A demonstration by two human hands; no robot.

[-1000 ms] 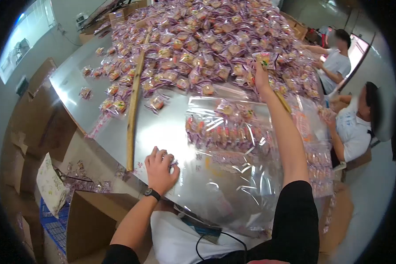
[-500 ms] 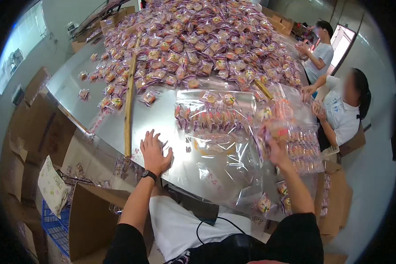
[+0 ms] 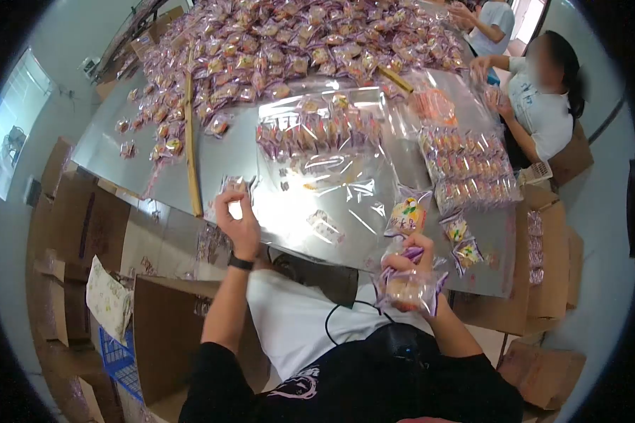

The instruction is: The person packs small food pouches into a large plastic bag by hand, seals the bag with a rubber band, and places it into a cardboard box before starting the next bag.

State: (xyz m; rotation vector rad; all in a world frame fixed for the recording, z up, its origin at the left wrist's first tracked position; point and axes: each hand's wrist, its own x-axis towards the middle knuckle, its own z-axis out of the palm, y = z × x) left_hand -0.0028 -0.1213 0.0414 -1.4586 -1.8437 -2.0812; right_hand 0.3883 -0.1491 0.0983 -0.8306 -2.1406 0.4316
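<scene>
My right hand is closed round wrapped pastries near the table's front edge; another wrapped pastry shows just beyond its fingers. My left hand, with a dark wristband, has its fingers curled at the table's left front, and a small wrapped piece shows at the fingertips. Between the hands lies a large clear plastic bag with a row of wrapped pastries inside its far part. Two wrapped pastries lie right of my right hand.
A big heap of wrapped pastries covers the table's far part. Wooden strips lie on the metal table. Rows of packed pastries sit at right. Two co-workers stand beyond. Cardboard boxes flank the table.
My right hand has come back from the packed rows toward my body with pastries in it. My left hand, spread flat before, has curled its fingers. The view has shifted downward.
</scene>
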